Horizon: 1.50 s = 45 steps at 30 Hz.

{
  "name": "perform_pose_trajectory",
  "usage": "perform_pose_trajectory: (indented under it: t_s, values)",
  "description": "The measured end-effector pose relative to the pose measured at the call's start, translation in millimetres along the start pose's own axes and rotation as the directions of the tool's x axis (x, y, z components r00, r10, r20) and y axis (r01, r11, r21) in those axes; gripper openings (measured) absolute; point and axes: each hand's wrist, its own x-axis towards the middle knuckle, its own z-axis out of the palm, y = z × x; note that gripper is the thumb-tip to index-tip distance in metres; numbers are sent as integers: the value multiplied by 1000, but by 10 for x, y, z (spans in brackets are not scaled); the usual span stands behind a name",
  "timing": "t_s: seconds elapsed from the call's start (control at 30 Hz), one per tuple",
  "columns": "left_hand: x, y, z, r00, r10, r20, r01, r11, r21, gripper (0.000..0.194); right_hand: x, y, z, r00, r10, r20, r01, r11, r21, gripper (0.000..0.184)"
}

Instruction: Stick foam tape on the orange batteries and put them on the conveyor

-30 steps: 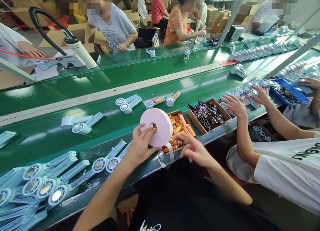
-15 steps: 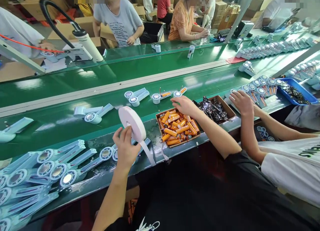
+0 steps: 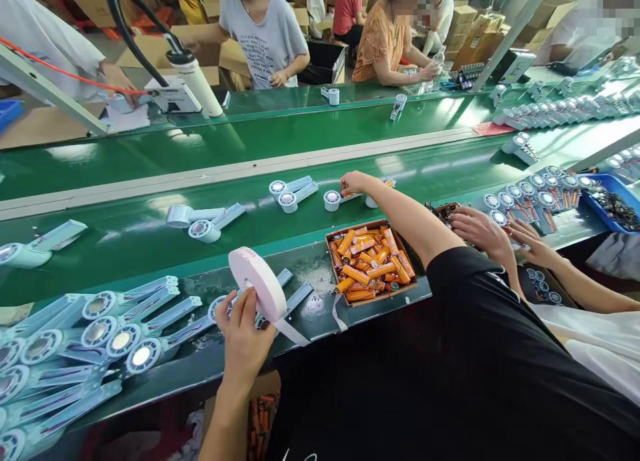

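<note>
My left hand (image 3: 245,334) grips a roll of white tape (image 3: 270,284), its fingers at the core and a loose strip trailing down toward the table edge. Over the green belt, my right hand (image 3: 361,182) reaches out with bent fingers closed at the handle of a light-blue fan housing (image 3: 332,200); some orange shows under the fingertips. Part of that handle is hidden by the hand. Below my right forearm sits a cardboard box (image 3: 329,251) full of orange wrapped batteries (image 3: 367,264). Another light-blue housing (image 3: 371,200) lies partly behind the forearm.
Many light-blue fan housings (image 3: 123,340) are piled at the left. More housings (image 3: 205,229) lie along the belt (image 3: 125,241). At the right, a co-worker's hands (image 3: 483,231) work by a box of dark parts (image 3: 443,214). A blue tray (image 3: 613,201) stands beyond.
My right hand has moved from above the battery box out to a fan housing on the belt. The tape roll stays in my left hand. The co-worker's hand has moved to the dark parts.
</note>
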Motion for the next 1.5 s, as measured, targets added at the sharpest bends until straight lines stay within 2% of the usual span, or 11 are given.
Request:
perform_pose_trajectory:
  t_s: [0.23, 0.43, 0.6, 0.73, 0.8, 0.87, 0.93, 1.0, 1.1, 1.27, 1.5]
  values:
    - [83, 204, 66, 1000, 12, -25, -12, 1000, -22, 75, -171, -66, 81, 999, 28, -37, -30, 998, -47, 39]
    - [178, 471, 57, 998, 70, -2, -70, 995, -74, 77, -804, -233, -151, 960, 81, -269, -87, 996, -10, 47]
    - [49, 440, -48, 994, 101, -51, -104, 993, -63, 78, -1748, -539, -66, 953, -286, -101, 300, 938, 174, 28]
    - [45, 452, -23, 991, 125, -43, -128, 989, -77, 78, -2174, -747, 260, 919, -367, -144, 385, 914, 127, 15]
    - [80, 494, -1, 991, 132, -28, -134, 987, -94, 79, -2220, -745, 345, 916, -324, -238, 379, 894, 240, 10]
    - [114, 545, 8, 991, 137, -16, -137, 984, -109, 79, -2250, -696, 353, 909, -162, -384, 359, 771, 526, 14]
    - [135, 592, 10, 990, 140, -5, -140, 983, -118, 78, -2329, -673, 325, 862, 108, -496, 390, 484, 783, 25]
    - [145, 633, 14, 988, 151, 19, -148, 982, -116, 76, -2469, -730, 313, 800, 320, -508, 471, 190, 862, 37]
    - [151, 696, 26, 979, 193, 70, -187, 978, -87, 73, -2728, -960, 387, 771, 421, -478, 534, -20, 845, 46]
    - [161, 826, 18, 962, 250, 111, -245, 968, -59, 66, -3024, -1353, 626, 709, 452, -541, 597, 24, 802, 35]
    - [152, 892, 0, 956, 262, 131, -259, 965, -34, 64, -3062, -1532, 731, 658, 513, -552, 576, 129, 807, 31]
